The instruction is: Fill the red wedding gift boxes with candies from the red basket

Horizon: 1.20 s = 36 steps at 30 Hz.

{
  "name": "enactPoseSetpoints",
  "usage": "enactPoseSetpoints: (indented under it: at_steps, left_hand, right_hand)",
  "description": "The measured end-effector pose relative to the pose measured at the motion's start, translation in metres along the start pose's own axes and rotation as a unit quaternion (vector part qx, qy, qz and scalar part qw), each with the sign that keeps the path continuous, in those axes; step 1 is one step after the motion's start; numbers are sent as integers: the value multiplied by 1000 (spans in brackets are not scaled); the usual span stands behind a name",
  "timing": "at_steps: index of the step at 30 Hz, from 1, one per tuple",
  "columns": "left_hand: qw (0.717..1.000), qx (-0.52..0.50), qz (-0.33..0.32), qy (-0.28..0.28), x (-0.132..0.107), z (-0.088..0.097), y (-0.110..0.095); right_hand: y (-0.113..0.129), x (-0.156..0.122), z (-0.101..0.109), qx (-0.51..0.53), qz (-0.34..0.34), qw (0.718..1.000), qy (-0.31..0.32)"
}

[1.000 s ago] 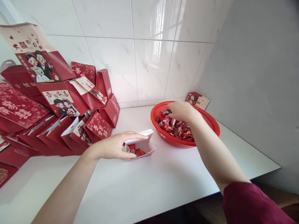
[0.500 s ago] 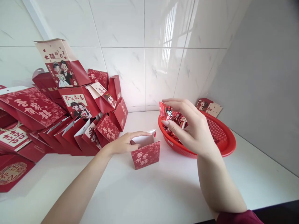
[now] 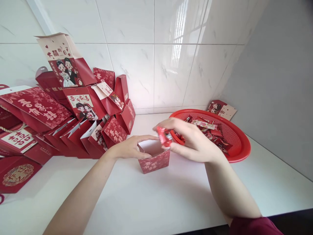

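A small red paper candy box (image 3: 156,163) with pale lettering stands upright on the white tabletop, its top open. My left hand (image 3: 130,148) grips it at the rim, thumb along the front wall and fingers over the far side. Between the thumb and fingers of my right hand (image 3: 192,140) is a candy in a shiny red wrapper (image 3: 164,137), slightly blurred. This candy hangs over the box's right edge. Right of the box, a red plastic basket (image 3: 241,148) holds many wrapped candies (image 3: 207,125), partly covered by my right hand.
Several red and cream wedding candy boxes (image 3: 84,102) are piled at the left, some in a leaning row. One cream-topped box (image 3: 66,62) sits highest. A flat printed box (image 3: 221,109) lies behind the basket. A tiled wall (image 3: 132,65) bounds the back, a grey panel (image 3: 276,81) the right.
My right hand has moved left and down from the basket side, bringing the candy to the box's opening. My left hand stays on the box. The view has tilted slightly.
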State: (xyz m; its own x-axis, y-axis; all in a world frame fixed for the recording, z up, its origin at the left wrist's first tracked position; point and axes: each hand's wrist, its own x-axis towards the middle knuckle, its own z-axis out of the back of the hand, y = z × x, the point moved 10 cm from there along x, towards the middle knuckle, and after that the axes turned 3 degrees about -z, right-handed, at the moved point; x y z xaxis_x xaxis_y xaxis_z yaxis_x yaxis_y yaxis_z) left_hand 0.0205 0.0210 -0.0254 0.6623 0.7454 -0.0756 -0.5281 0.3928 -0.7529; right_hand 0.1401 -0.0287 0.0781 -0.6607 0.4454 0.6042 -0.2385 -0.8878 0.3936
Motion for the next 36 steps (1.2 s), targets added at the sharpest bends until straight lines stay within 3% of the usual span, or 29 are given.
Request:
enactPoseSetpoints:
  at_steps: [2, 3, 5, 7, 12, 16, 19, 23, 30, 33, 36]
  left_hand:
    - [1000, 5, 0, -5, 0, 1, -1]
    - [1000, 7, 1, -8, 0, 2, -1]
    - [1000, 7, 9, -8, 0, 1, 1]
    - [1000, 5, 17, -4, 1, -1, 3]
    - [996, 84, -14, -26, -3, 6, -7]
    - [984, 171, -28, -44, -16, 14, -27]
    - [976, 213, -29, -35, -27, 8, -43]
    - [973, 229, 5, -13, -38, -3, -55]
    - [963, 250, 100, 21, -47, -12, -44]
    - [966, 231, 112, 32, -47, -14, -39]
    - [966, 230, 114, 4, -46, -5, -37]
  right_hand:
    - [-14, 0, -22, -74, -68, 990, 101]
    - [-24, -2, -27, -119, -110, 979, 123]
    - [-38, -6, -25, -174, -182, 959, 128]
    - [-45, -11, -25, -157, -214, 954, 137]
    - [-52, -21, -40, -96, -215, 952, 197]
    - [-50, -18, -44, -109, -172, 960, 190]
    - [-47, -19, -44, -98, -162, 964, 185]
    - [-48, -32, -54, -82, -205, 938, 266]
    - [-34, -32, -58, -49, -202, 934, 292]
    - [-37, -32, -60, -99, -207, 924, 306]
    - [-42, -30, -59, -177, -197, 915, 304]
